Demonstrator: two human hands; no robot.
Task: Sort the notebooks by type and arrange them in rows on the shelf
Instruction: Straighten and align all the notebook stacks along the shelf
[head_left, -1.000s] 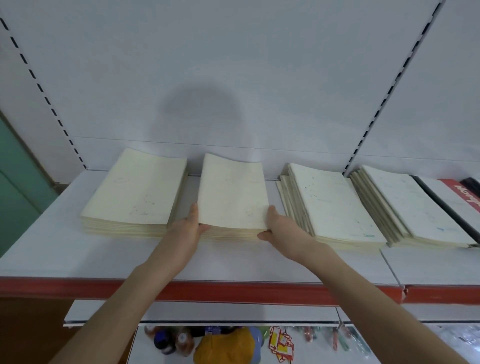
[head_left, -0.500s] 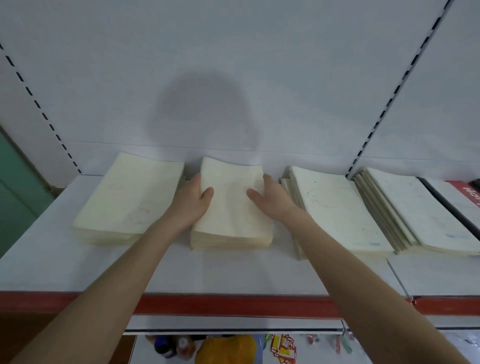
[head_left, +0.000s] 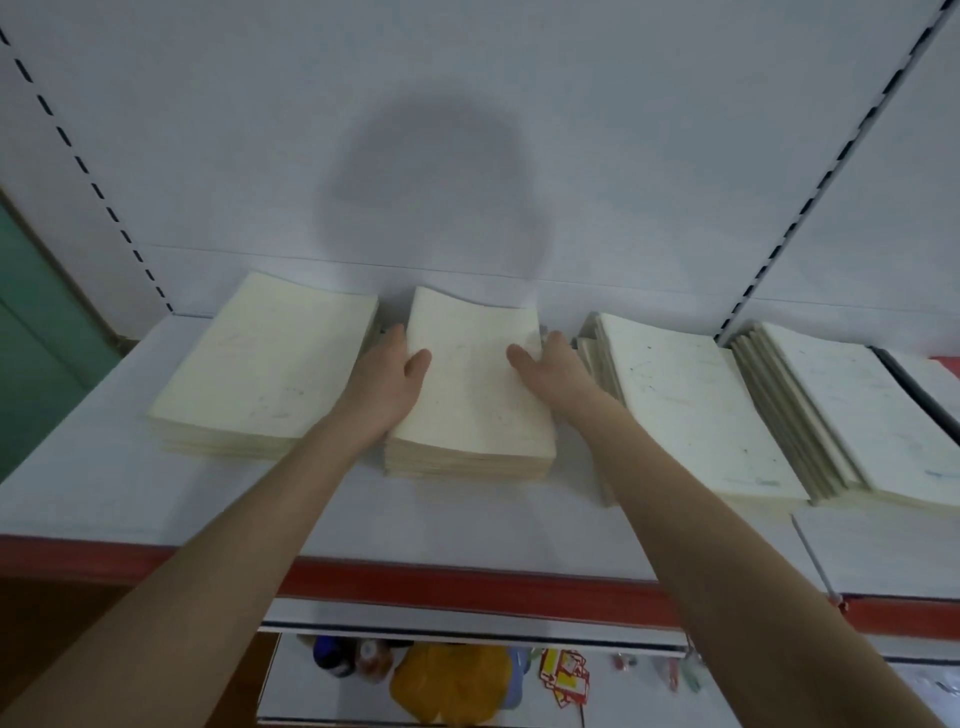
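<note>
A cream stack of notebooks (head_left: 470, 410) lies in the middle of the white shelf (head_left: 104, 499), close to the back wall. My left hand (head_left: 387, 387) grips its left edge, thumb on the top cover. My right hand (head_left: 553, 374) grips its right edge the same way. Another cream stack (head_left: 265, 371) lies to the left. Two fanned stacks of paler notebooks (head_left: 685, 410) (head_left: 852, 421) lie to the right.
The shelf has a red front strip (head_left: 467, 582). At the far right edge lies a dark-edged notebook (head_left: 930, 384). Slotted uprights run up the white back panel (head_left: 467, 130). A lower shelf holds colourful small goods (head_left: 457, 680).
Both hands slid from the stack's front corners up along its sides, and the middle stack was pushed back toward the wall. The other stacks stayed put.
</note>
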